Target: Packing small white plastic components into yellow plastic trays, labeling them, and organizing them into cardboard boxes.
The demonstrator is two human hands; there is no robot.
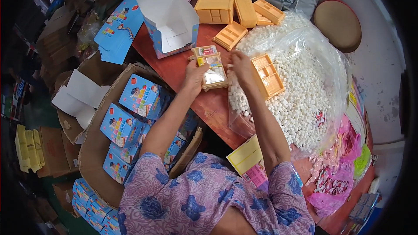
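My left hand [194, 77] is closed around the side of a small stack of filled compartment trays [214, 75] above the red table. The top tray shows a clear shiny cover, white pieces and a pink-and-yellow insert. Just right of the stack is my right hand [241, 68], its fingers curled in and slightly blurred; whatever they pinch, if anything, is hidden. Beside that forearm, an orange compartment tray [267, 76] lies on a large clear plastic bag of small white pieces [296, 87]. An open white-lined blue box [172, 39] stands beyond my left hand.
Orange tray stacks [214, 3] stand at the table's far side. Flat blue cartons [119, 30] lie at the far left. A large cardboard box [93, 156] of closed blue boxes [140, 95] stands left of me. Pink bags [335, 182] lie at right, near a round brown stool seat [337, 25].
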